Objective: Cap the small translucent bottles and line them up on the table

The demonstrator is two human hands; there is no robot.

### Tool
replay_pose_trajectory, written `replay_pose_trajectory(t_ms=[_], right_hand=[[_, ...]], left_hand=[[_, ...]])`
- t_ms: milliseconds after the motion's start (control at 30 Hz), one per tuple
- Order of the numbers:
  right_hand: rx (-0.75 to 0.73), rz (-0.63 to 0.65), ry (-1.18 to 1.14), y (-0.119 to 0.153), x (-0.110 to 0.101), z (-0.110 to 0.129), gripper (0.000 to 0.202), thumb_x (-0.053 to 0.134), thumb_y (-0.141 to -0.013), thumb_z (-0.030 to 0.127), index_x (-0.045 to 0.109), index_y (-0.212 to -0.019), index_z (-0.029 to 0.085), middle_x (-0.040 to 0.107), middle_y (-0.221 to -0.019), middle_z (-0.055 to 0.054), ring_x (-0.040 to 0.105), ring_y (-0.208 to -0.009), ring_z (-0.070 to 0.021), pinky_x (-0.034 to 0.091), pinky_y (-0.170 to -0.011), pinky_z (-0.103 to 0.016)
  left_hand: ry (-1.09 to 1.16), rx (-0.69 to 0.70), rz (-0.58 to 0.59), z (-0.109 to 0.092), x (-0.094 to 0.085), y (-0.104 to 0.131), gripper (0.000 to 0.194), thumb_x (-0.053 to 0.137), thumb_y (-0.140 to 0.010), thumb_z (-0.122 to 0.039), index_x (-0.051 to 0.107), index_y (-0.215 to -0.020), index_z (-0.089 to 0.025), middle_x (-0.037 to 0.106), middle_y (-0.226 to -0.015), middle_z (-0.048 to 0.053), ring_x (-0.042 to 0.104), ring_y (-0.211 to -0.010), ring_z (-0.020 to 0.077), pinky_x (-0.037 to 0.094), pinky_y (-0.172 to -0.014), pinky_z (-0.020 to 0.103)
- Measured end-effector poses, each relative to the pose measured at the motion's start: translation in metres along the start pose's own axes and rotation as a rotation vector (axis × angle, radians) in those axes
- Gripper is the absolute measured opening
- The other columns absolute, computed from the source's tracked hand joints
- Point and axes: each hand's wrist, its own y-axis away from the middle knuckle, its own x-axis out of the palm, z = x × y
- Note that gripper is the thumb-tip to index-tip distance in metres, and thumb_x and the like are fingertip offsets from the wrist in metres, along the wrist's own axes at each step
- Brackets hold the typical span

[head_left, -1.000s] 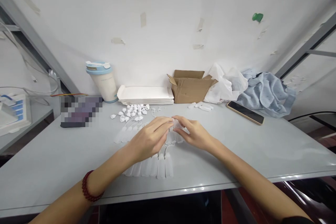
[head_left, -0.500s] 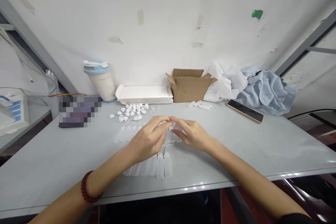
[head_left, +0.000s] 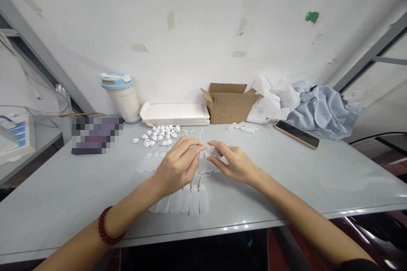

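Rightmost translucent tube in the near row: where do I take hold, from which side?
I'd take the rightmost tube around mid-body, coming from the right. It lies flat, with its neighbour close on the left and no tube of that row to its right. A thin curved white strand sits at its far end, so the body likely offers a cleaner hold.

A white wall (head_left: 203, 42) with scraps of tape (head_left: 171, 21) fills the upper frame, a grey post (head_left: 47, 56) slanting at left. Light glints on the grey table (head_left: 305, 169); the bottom-edge floor (head_left: 275, 258) looks red, perhaps tiled.
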Motion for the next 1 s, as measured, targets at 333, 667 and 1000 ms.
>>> replay_pose_trajectory(t_ms=[333,667,1000], right_hand=[[0.031,-0.031,-0.063,0.0,-0.001,0.003,0.026,0.044,-0.094,0.033,0.043,-0.116,0.019,0.061,-0.067,-0.001,0.059,-0.055,-0.0137,0.044,-0.053,-0.022],[0.189,0.013,-0.275,-0.002,-0.003,0.009,0.025,0.053,-0.089,0.036,0.042,-0.106,0.021,0.06,-0.064,0.002,0.061,-0.055,-0.0135,0.047,-0.055,-0.024],[0.6,0.076,-0.869,-0.01,-0.007,0.028,0.034,0.066,-0.077,0.04,0.043,-0.091,0.02,0.062,-0.058,0.004,0.061,-0.053,-0.0149,0.047,-0.051,-0.026]], left_hand=[[0.01,0.052,0.058,0.001,0.003,0.003,0.04,0.044,-0.081,0.002,0.056,-0.114,-0.017,0.06,-0.105,0.012,0.057,-0.098,0.0235,0.052,-0.08,0.042],[-0.04,0.065,0.014,-0.003,0.001,-0.001,0.035,0.05,-0.081,0.0,0.054,-0.113,-0.013,0.061,-0.1,0.013,0.057,-0.094,0.0237,0.052,-0.078,0.041],[-0.053,0.116,0.116,-0.009,-0.001,-0.006,0.046,0.064,-0.083,-0.021,0.046,-0.123,-0.01,0.059,-0.113,0.018,0.053,-0.108,0.0292,0.05,-0.089,0.047]])
